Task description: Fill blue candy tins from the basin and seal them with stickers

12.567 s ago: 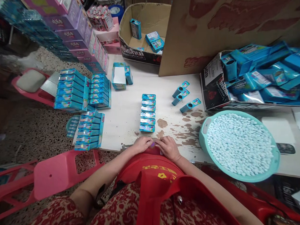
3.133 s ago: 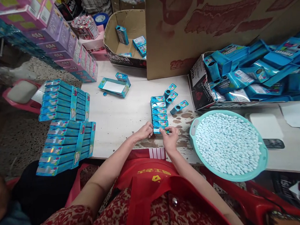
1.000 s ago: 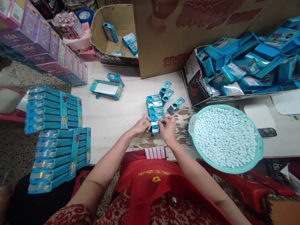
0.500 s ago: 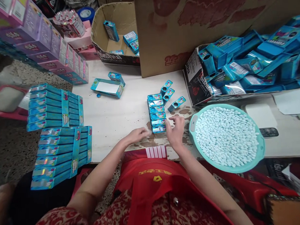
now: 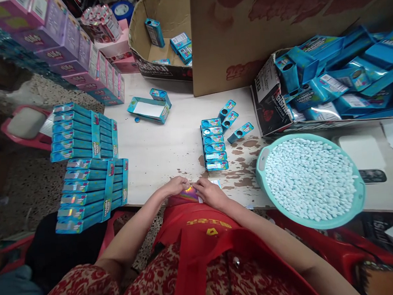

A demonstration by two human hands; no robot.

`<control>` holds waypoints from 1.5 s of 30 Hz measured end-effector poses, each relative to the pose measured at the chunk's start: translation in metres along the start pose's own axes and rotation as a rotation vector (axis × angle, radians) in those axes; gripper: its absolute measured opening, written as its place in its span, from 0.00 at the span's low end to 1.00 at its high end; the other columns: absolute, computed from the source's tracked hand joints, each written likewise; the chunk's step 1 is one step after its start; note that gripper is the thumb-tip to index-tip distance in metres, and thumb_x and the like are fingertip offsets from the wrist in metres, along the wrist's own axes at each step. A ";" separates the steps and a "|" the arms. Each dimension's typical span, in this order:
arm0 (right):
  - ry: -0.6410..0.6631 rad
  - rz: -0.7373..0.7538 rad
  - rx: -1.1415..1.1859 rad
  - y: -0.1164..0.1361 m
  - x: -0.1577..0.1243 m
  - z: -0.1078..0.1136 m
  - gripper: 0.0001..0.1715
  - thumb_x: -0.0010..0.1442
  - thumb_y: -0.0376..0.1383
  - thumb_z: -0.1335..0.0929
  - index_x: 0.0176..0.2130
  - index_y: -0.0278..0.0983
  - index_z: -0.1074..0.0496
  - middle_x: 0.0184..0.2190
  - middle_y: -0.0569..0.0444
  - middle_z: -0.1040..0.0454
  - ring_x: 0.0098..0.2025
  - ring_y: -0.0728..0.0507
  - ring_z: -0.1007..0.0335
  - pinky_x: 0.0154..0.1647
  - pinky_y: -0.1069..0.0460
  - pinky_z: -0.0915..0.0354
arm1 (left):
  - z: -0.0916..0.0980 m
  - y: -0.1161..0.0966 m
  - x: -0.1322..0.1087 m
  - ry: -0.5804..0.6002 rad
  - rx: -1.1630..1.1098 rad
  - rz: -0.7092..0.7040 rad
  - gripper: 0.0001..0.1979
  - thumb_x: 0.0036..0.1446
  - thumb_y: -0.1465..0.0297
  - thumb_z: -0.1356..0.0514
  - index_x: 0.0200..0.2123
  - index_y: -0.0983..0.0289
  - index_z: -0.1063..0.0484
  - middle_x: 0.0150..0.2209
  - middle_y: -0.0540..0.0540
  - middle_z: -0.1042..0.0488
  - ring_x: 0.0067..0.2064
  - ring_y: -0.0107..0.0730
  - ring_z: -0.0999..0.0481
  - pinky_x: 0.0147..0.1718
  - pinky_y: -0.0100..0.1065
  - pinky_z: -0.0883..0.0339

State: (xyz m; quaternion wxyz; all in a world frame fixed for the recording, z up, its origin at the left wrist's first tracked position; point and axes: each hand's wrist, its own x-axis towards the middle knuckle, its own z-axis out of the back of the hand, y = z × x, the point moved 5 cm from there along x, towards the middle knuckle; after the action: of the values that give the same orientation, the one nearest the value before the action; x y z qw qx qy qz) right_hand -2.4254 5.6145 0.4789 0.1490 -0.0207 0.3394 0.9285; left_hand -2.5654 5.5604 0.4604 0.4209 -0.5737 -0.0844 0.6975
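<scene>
At the table's front edge lies a shiny, rainbow-tinted sticker sheet [image 5: 185,198], partly under my hands. My left hand [image 5: 175,186] is closed in a pinch at the sheet's far edge. From the other side, my right hand [image 5: 211,193] pinches the same sheet, its fingertips almost meeting the left ones. Whether a piece is lifted between them is too small to see. Just beyond, a row of blue candy tins [image 5: 213,147] stands upright; the nearest ones have shiny strips across their tops. Beside the row stand three loose tins [image 5: 229,119] with open round holes.
A mint-green basin [image 5: 261,179] of pale candies stands at right. Behind it, a carton [image 5: 268,102] overflows with blue packs. Filled display trays [image 5: 96,142] stack at left. An open blue tray [image 5: 144,118] and a tall cardboard flap [image 5: 219,47] are farther back.
My right hand has left the near end of the tin row and come down to the sticker sheet. My left hand has drawn back to it too. The view has shifted slightly.
</scene>
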 end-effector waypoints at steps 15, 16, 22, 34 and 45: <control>-0.187 -0.194 0.272 -0.010 -0.004 0.025 0.05 0.58 0.34 0.33 0.31 0.37 0.34 0.26 0.58 0.31 0.27 0.50 0.35 0.29 0.56 0.40 | 0.008 -0.021 -0.009 -0.261 0.004 -0.107 0.13 0.54 0.62 0.50 0.28 0.64 0.31 0.26 0.49 0.32 0.30 0.28 0.37 0.31 0.29 0.44; -0.223 -0.231 0.329 -0.014 -0.005 0.028 0.04 0.58 0.34 0.33 0.32 0.37 0.34 0.25 0.58 0.31 0.27 0.50 0.35 0.29 0.56 0.39 | 0.010 -0.026 -0.011 -0.288 -0.001 -0.146 0.15 0.56 0.61 0.52 0.29 0.64 0.31 0.27 0.50 0.31 0.31 0.29 0.36 0.32 0.29 0.43; -0.225 -0.165 0.185 -0.016 -0.005 0.023 0.08 0.60 0.34 0.34 0.42 0.38 0.31 0.38 0.51 0.30 0.41 0.44 0.32 0.39 0.52 0.37 | 0.005 -0.020 -0.014 -0.050 -0.027 -0.152 0.15 0.52 0.59 0.45 0.35 0.65 0.28 0.32 0.51 0.27 0.34 0.30 0.32 0.34 0.28 0.41; -0.234 -0.099 -0.047 -0.017 -0.009 0.013 0.11 0.63 0.37 0.37 0.43 0.40 0.28 0.36 0.50 0.29 0.41 0.41 0.38 0.40 0.49 0.42 | -0.004 -0.017 -0.011 -0.150 0.185 -0.044 0.08 0.51 0.69 0.47 0.24 0.63 0.30 0.21 0.49 0.34 0.26 0.28 0.39 0.26 0.29 0.53; -0.171 0.021 -0.179 -0.012 -0.008 0.006 0.16 0.63 0.31 0.37 0.49 0.40 0.30 0.44 0.48 0.28 0.43 0.41 0.39 0.39 0.47 0.46 | 0.002 -0.029 0.008 -0.083 0.171 -0.064 0.07 0.47 0.70 0.45 0.22 0.65 0.29 0.21 0.49 0.33 0.25 0.27 0.38 0.26 0.28 0.50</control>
State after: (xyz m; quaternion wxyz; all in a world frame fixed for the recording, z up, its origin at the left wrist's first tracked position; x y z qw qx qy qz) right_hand -2.4135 5.6245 0.4773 0.1651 0.0488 0.2416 0.9550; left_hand -2.5528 5.5850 0.4725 0.4865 -0.5033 -0.0600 0.7116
